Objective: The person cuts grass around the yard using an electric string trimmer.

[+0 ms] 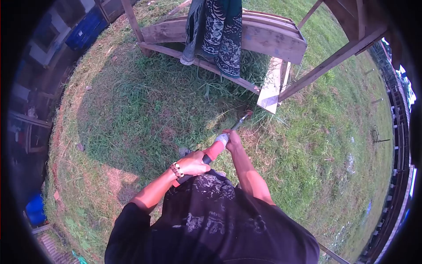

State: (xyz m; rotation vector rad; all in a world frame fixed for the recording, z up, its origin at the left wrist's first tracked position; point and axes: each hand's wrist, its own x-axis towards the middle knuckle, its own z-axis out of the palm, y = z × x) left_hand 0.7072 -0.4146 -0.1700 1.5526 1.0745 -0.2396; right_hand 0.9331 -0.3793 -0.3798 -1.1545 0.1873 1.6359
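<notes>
A long-handled tool [214, 150] with a red and black grip runs up and to the right from my waist. My left hand [194, 163], with a beaded bracelet at the wrist, is wrapped round its lower part. Farther along, beside a pale wrapping on the tool, my right hand [233, 140] is closed round it. The thin metal shaft [240, 122] reaches a small reddish end [249, 113] at the grass, just below a wooden board [270, 90]. Grass partly hides that end.
Ahead stands a wooden bench frame [272, 40] with posts and a low rail. Patterned dark cloth [222, 37] hangs over it. A blue container [36, 210] is at the lower left, and blue crates [87, 30] are at the upper left. A long dark railing [398, 145] curves along the right.
</notes>
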